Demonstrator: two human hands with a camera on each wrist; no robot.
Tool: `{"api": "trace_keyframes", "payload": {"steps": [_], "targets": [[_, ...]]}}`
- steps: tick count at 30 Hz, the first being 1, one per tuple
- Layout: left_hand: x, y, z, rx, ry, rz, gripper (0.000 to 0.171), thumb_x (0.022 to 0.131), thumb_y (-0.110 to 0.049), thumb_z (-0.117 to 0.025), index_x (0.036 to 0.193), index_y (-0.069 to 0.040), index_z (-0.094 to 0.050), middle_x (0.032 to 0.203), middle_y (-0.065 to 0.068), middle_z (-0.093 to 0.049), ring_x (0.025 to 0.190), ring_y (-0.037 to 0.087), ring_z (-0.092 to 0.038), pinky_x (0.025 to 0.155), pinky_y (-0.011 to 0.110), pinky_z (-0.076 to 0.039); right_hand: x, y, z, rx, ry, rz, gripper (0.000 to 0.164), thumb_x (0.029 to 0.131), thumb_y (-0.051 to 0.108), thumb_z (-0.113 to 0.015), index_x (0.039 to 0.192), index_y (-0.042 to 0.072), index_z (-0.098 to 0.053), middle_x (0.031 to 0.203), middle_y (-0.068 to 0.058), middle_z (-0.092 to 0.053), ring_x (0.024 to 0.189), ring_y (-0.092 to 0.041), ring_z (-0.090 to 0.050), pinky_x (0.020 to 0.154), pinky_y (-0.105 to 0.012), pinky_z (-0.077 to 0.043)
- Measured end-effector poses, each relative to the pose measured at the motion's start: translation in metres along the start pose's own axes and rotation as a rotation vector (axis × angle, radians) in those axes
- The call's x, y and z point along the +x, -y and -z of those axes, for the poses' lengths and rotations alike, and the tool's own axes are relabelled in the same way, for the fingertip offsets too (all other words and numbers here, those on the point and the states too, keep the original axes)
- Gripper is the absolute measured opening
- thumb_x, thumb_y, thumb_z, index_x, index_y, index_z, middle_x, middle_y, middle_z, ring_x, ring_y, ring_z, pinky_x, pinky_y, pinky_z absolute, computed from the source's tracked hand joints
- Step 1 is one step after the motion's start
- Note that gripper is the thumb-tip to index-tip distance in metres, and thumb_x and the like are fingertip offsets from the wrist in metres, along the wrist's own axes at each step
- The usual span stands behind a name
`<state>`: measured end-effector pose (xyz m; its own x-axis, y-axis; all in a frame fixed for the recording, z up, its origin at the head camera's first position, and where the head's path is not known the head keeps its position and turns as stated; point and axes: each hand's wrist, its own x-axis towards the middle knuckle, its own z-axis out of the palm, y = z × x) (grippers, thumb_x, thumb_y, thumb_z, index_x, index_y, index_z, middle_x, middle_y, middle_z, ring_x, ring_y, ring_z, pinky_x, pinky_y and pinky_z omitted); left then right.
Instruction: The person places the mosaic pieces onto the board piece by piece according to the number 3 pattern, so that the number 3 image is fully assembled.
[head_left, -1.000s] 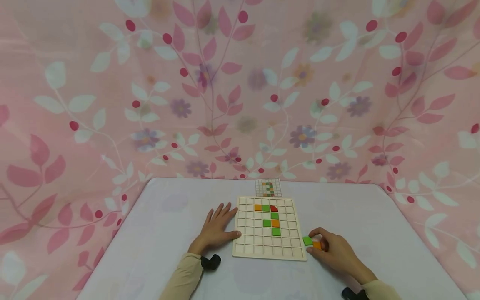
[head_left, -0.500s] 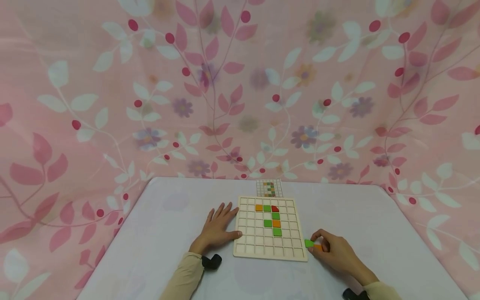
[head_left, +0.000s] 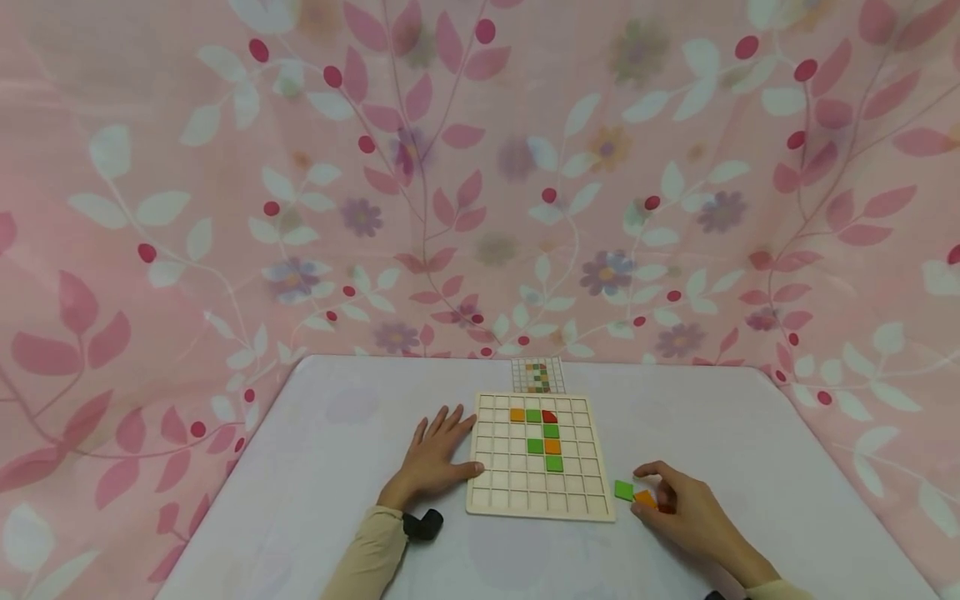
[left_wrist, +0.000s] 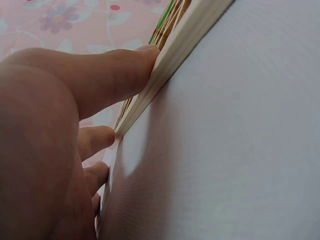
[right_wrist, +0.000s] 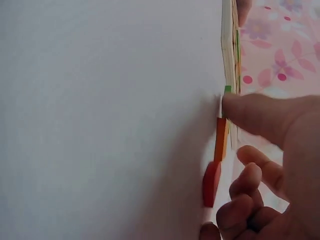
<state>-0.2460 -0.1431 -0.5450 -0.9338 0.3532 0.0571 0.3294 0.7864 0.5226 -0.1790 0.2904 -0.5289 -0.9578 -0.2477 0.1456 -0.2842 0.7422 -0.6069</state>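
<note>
My left hand (head_left: 435,458) lies with fingers spread along the left edge of a wooden grid board (head_left: 495,492); its thumb (left_wrist: 115,75) touches the board's side in the left wrist view. Set in the board are green, orange and red tiles (head_left: 553,462). Off the board's right edge, a green tile (head_left: 624,490) and an orange tile (head_left: 646,500) lie on the table. My right hand (head_left: 690,508) hovers around them, thumb and forefinger apart, holding nothing. In the right wrist view a red tile (right_wrist: 212,184) lies beyond the orange one, and the thumb partly hides the green one.
A small card (head_left: 538,375) with a printed grid pattern lies behind the board. White cloth covers the table (head_left: 360,400), and a pink floral curtain (head_left: 480,208) hangs behind it. Black wrist cameras (head_left: 423,525) are strapped on.
My right hand's thumb and forefinger have drawn back from the green tile and moved right. The loose green and orange tiles have shifted slightly right. The left hand stays in place.
</note>
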Motion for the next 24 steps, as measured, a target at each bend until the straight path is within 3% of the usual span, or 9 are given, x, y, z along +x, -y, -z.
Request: {"api": "trace_keyframes", "payload": {"steps": [4, 9, 13, 17, 24], "targets": [[0.000, 0.000, 0.001, -0.010, -0.003, -0.002, 0.085, 0.094, -0.054, -0.071, 0.165, -0.016, -0.041, 0.176, 0.013, -0.027, 0.165, 0.040, -0.013, 0.130, 0.068, -0.005, -0.009, 0.001, 0.010, -0.053, -0.035, 0.013, 0.049, 0.077, 0.028, -0.096, 0.116, 0.015, -0.070, 0.080, 0.006, -0.054, 0.069, -0.002, -0.046, 0.061, -0.021, -0.040], [-0.001, -0.001, 0.001, -0.011, -0.002, -0.003, 0.086, 0.094, -0.054, -0.071, 0.165, -0.016, -0.041, 0.176, 0.013, -0.027, 0.166, 0.040, -0.013, 0.130, 0.068, -0.005, -0.017, 0.001, 0.024, -0.160, 0.064, -0.141, 0.040, 0.078, 0.034, -0.094, 0.106, 0.016, -0.071, 0.087, 0.004, -0.059, 0.078, -0.008, -0.050, 0.067, -0.022, -0.046], [-0.001, 0.000, 0.000, -0.001, 0.001, -0.001, 0.086, 0.094, -0.054, -0.070, 0.165, -0.016, -0.040, 0.176, 0.012, -0.026, 0.166, 0.039, -0.012, 0.130, 0.067, -0.005, -0.019, 0.000, 0.028, -0.172, 0.110, -0.230, 0.032, 0.083, 0.032, -0.091, 0.101, 0.014, -0.071, 0.085, 0.003, -0.059, 0.077, -0.012, -0.050, 0.065, -0.022, -0.045], [0.000, 0.001, -0.001, 0.012, -0.003, -0.001, 0.086, 0.094, -0.054, -0.070, 0.165, -0.017, -0.040, 0.176, 0.012, -0.027, 0.166, 0.039, -0.013, 0.130, 0.067, -0.006, -0.018, 0.000, 0.025, -0.163, 0.110, -0.239, 0.026, 0.087, 0.025, -0.088, 0.102, 0.013, -0.072, 0.085, 0.004, -0.060, 0.077, -0.012, -0.051, 0.065, -0.021, -0.046], [0.001, 0.002, -0.001, 0.005, 0.000, -0.003, 0.086, 0.094, -0.055, -0.070, 0.165, -0.017, -0.041, 0.176, 0.011, -0.027, 0.166, 0.038, -0.013, 0.130, 0.067, -0.006, -0.019, 0.002, 0.021, -0.191, 0.092, -0.184, 0.021, 0.094, 0.020, -0.081, 0.109, 0.008, -0.072, 0.091, 0.004, -0.063, 0.076, -0.007, -0.051, 0.066, -0.022, -0.049]]}}
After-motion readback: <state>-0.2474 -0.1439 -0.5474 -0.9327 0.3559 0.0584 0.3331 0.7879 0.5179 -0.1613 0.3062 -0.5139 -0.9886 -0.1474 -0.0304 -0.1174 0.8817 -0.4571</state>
